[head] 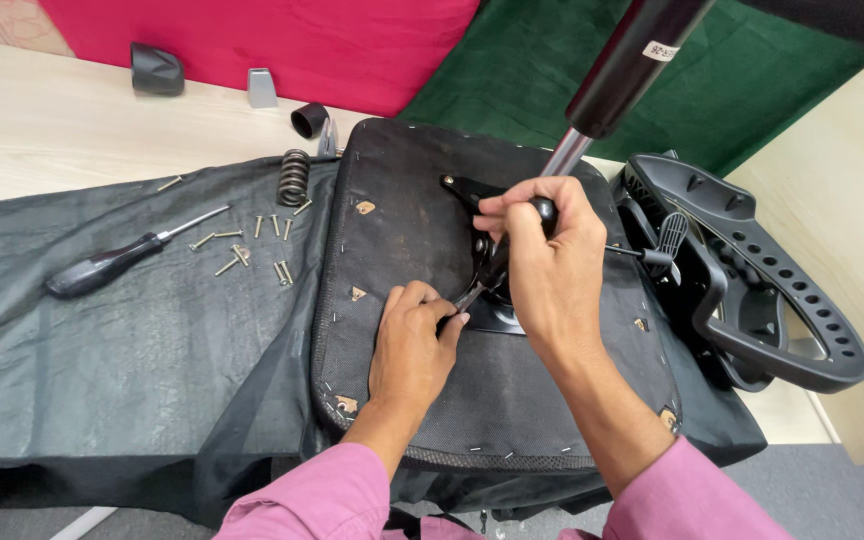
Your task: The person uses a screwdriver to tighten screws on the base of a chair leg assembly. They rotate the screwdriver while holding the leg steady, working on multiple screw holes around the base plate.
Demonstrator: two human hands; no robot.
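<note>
An upturned black chair seat (422, 400) lies on a dark cloth, its black metal mechanism plate (467, 190) bolted at the centre. A gas cylinder (612, 80) rises from the plate toward the top right. My right hand (547, 265) grips the black handle of a screwdriver (542, 210), angled down toward the plate. My left hand (412, 340) pinches the tool's metal shaft near its tip, resting on the seat underside. The tip and the screw under it are hidden by my fingers.
A second black-handled screwdriver (112, 262) lies on the cloth at left. Several loose screws (252, 250) and a coil spring (293, 177) sit beside the seat. A black plastic armrest (762, 270) lies at right. Small black and grey caps (157, 70) stand on the wooden table behind.
</note>
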